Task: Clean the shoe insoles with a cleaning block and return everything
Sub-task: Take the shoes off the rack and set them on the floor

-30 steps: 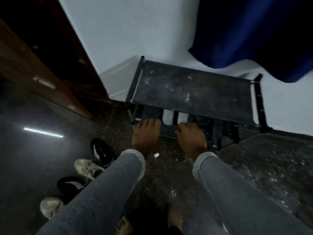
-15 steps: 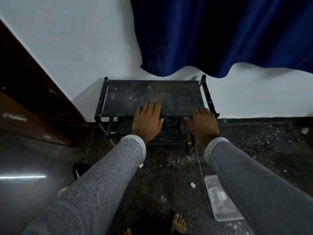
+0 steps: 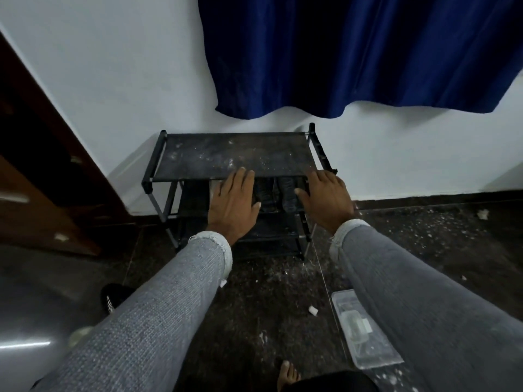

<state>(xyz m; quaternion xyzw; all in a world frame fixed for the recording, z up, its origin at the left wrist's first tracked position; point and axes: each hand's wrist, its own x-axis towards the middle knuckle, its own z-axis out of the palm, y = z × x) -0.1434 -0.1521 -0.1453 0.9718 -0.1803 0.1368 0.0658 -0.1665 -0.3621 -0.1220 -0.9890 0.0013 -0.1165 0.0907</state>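
Observation:
A black shoe rack [image 3: 198, 157] stands against the white wall, its dusty top shelf bare. Dark shoes [image 3: 287, 193] sit on the shelf below. My left hand [image 3: 233, 202] and my right hand [image 3: 325, 199] are stretched out in front of the rack, fingers straight, palms down, holding nothing. A clear plastic box [image 3: 365, 332] lies on the floor by my right forearm. A black shoe [image 3: 111, 297] and a pale shoe [image 3: 79, 335] lie on the floor at the lower left, partly hidden by my left sleeve.
A dark blue curtain [image 3: 353, 52] hangs above the rack. A brown wooden cabinet [image 3: 36, 179] stands at the left. The dark speckled floor [image 3: 268, 306] carries white crumbs [image 3: 312, 310]. My bare foot [image 3: 287, 376] shows at the bottom.
The view has risen and pulled back from the rack. My hands came off the lower shelf and now hover level with the top shelf's front edge. The clear box came into view.

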